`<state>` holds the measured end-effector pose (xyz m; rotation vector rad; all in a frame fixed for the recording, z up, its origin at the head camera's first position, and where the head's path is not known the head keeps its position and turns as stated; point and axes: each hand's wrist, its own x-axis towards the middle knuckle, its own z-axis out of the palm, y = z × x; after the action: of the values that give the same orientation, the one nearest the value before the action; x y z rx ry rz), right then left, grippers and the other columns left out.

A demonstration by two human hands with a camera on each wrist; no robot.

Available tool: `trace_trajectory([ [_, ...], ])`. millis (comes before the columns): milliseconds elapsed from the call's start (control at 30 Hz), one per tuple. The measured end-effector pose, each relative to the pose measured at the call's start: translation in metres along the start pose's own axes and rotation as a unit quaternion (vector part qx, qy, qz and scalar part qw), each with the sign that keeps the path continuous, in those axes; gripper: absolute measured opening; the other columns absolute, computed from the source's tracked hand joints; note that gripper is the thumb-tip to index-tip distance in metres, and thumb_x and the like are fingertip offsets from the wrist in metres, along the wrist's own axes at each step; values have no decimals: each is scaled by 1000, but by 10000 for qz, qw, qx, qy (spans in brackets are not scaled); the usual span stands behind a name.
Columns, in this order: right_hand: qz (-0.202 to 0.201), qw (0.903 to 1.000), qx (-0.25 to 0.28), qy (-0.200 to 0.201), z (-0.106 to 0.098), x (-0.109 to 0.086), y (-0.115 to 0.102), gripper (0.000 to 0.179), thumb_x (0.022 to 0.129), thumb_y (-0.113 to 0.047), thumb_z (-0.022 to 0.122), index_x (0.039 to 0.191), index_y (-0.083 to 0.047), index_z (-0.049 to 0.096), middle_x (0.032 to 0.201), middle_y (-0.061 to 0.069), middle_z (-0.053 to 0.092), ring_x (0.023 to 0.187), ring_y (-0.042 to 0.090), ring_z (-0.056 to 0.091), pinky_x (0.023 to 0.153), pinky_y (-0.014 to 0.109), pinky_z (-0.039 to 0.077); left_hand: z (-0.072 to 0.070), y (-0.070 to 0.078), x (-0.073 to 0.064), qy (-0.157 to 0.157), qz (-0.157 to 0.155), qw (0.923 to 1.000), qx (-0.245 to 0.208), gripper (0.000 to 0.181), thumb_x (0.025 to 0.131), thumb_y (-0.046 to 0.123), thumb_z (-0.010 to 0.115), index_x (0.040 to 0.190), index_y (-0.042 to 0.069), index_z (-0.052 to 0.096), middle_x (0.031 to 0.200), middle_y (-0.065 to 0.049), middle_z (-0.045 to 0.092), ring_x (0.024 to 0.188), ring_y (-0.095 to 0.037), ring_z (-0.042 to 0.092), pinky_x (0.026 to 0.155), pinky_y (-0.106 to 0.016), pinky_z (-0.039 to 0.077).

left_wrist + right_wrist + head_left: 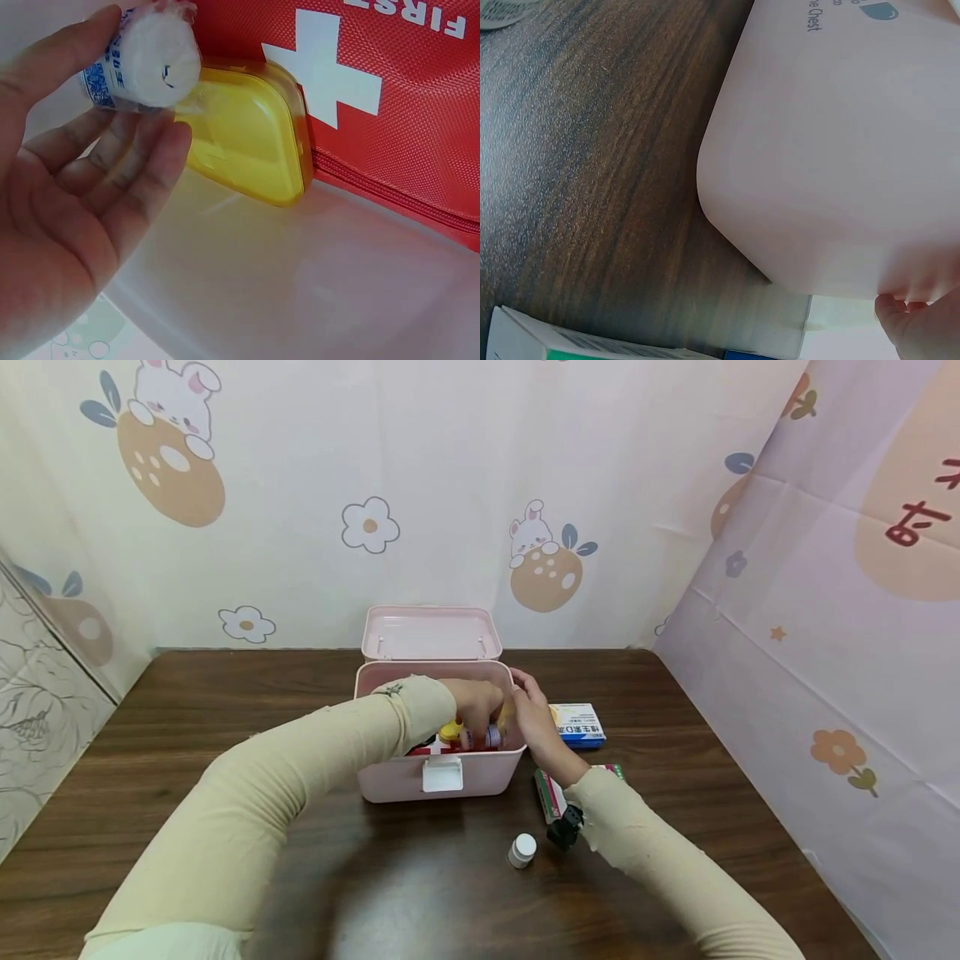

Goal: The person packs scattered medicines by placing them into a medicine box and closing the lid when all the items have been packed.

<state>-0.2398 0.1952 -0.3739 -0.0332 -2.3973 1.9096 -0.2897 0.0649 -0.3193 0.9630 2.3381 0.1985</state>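
Observation:
My left hand (480, 700) reaches down into an open pink medicine box (401, 781). In the left wrist view, that hand (82, 187) pinches a plastic-wrapped bandage roll (161, 64), white with blue print, between thumb and fingers. Beside the roll lies a yellow plastic case (247, 135), next to a red first aid pouch (420, 112) with a white cross. My right hand (536, 727) grips the box's right rim. The right wrist view has only part of this hand (922, 326), its fingers against the pink wall.
To the box's right lie a blue and white carton (579, 724) and a green and white carton (551, 797), partly under the right forearm. A small white bottle (522, 850) stands in front on the dark wooden table (405, 877). The box's lid (431, 633) leans back, raised.

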Motion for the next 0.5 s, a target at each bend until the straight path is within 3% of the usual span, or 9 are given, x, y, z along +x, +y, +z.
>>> trace_trajectory([
  [167, -48, 10000, 21, 54, 0, 0, 0, 45, 106, -13, 33, 149, 0, 39, 151, 21, 42, 136, 34, 41, 115, 47, 29, 2, -2, 3, -55, 44, 10000, 2, 33, 84, 3, 75, 116, 2, 66, 104, -7, 63, 82, -19, 60, 73, -29, 57],
  [400, 147, 9999, -65, -57, -1, 0, 0, 46, 107, -18, 33, 151, -5, 37, 153, 17, 39, 139, 32, 38, 116, 50, 27, 17, -20, 36, 152, 263, 9983, 490, 20, 82, 5, 72, 102, 9, 71, 86, -3, 65, 71, -18, 60, 58, -27, 51],
  [500, 211, 9997, -86, -90, -2, -1, 0, 46, 108, -19, 33, 152, -7, 36, 154, 15, 38, 140, 32, 37, 117, 51, 27, 19, -22, 38, 187, 309, 9980, 518, 22, 84, 3, 70, 105, 10, 71, 89, -4, 64, 76, -19, 60, 59, -27, 50],
])
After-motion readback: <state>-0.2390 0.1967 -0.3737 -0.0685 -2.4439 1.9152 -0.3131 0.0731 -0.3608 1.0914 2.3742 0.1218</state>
